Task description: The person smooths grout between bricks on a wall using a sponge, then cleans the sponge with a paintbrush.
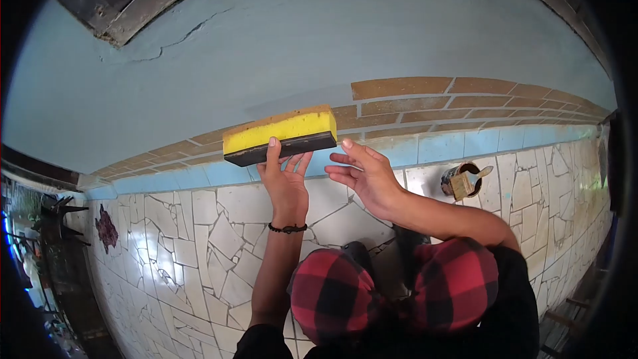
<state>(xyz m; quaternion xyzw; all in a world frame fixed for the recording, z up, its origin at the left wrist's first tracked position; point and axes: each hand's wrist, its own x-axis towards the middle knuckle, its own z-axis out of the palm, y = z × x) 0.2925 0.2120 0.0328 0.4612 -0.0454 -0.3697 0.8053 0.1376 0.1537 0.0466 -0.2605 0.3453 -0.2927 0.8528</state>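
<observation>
Currently the left hand (284, 183) holds a yellow sanding block (280, 134) with a dark base, fingers spread against its lower edge and pressing it flat to the wall (266, 53). The block sits at the junction where the pale blue plaster meets the brick-pattern band (425, 103), tilted slightly, right end higher. The right hand (364, 176) is empty, fingers loosely extended, close beside the block's right end but not touching it.

A small tin (460, 181) with a brush or stick in it stands on the mosaic-tiled floor (199, 252), near the wall and off to the right of the right hand. The person's knees, in red-and-black check fabric (458, 286), are drawn up below the arms, indicating a crouched posture.

Risk assessment:
- Grip: the block is supported by fingertips only. Loss of pressure would likely let it slip down the wall and drop to the floor.
- Surface: a crack (179, 36) runs through the plaster near the upper left. Heavy or uneven pressure could chip loose material.
- Overrun: with the block straddling the boundary, a drifting stroke would probably scuff the brick-pattern band.
- Tin: it lies within elbow reach; a sweeping right arm could tip it.
</observation>
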